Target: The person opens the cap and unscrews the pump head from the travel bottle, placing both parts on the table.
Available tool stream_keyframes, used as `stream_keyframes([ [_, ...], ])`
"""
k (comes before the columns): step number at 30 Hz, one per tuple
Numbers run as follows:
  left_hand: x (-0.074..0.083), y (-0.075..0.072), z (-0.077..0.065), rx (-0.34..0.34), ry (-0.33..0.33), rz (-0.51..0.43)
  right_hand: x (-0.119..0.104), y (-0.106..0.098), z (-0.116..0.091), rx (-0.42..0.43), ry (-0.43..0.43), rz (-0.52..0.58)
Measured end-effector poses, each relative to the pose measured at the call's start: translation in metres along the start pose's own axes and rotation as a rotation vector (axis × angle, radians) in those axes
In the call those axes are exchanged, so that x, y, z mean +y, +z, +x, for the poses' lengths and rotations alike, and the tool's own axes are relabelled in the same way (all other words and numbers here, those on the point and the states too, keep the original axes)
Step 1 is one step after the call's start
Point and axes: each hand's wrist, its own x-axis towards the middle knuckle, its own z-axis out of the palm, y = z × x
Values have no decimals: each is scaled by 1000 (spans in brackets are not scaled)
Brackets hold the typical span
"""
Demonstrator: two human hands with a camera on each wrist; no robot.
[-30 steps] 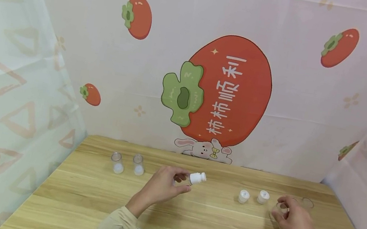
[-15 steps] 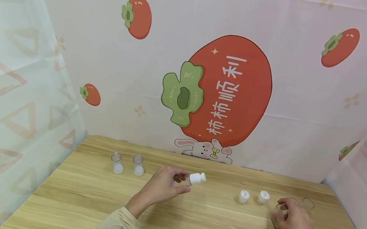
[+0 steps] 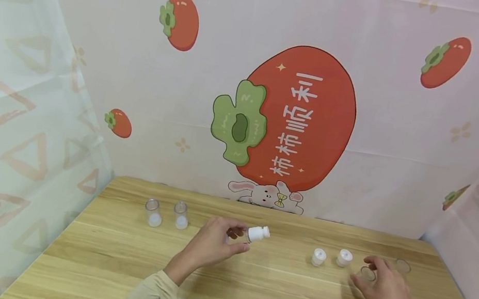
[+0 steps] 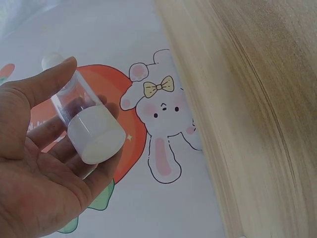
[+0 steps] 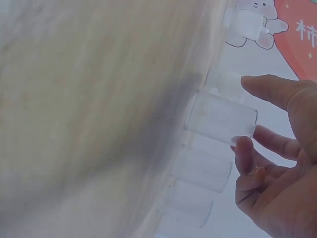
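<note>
My left hand (image 3: 217, 240) holds a small pump bottle (image 4: 81, 101), tilted, with a clear body, a white base and a white top (image 3: 258, 233) pointing right. In the left wrist view the thumb lies along its clear side and the fingers curl behind. At the right, my right hand (image 3: 386, 290) surrounds a clear open cylinder (image 5: 223, 117) with thumb and fingers spread. In the right wrist view the thumb stands apart from it, and a fingertip (image 5: 242, 144) overlaps its rim. Part of this cylinder is hidden by the hand in the head view.
Two clear bottles with white bottoms stand at the left, one bottle (image 3: 154, 214) beside another (image 3: 181, 216). Between my hands sit two white round pieces, a nearer one (image 3: 318, 256) and a farther one (image 3: 344, 258). More clear cylinders (image 5: 202, 168) stand beyond my right hand.
My right thumb and fingers have spread apart around the clear cylinder, which they gripped more closely before. My left hand and the pump bottle have stayed nearly still.
</note>
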Motion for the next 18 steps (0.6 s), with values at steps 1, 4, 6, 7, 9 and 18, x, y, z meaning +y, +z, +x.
stream_keyframes([
  [1,0,0,0,-1,3,-2,-1,0,0,4,-2,-2],
  [4,1,1,-1,-3,9,0,-5,-1,2,10,-2,-8],
  [6,1,2,-1,-5,12,1,-8,-2,2,15,-1,-8],
  [7,1,2,-2,-8,13,3,-9,-2,3,19,-1,-8],
  [9,2,3,-2,-10,17,7,-12,-3,4,22,-2,-11],
  [18,5,6,-3,-18,19,31,-30,-4,10,19,-19,-19],
])
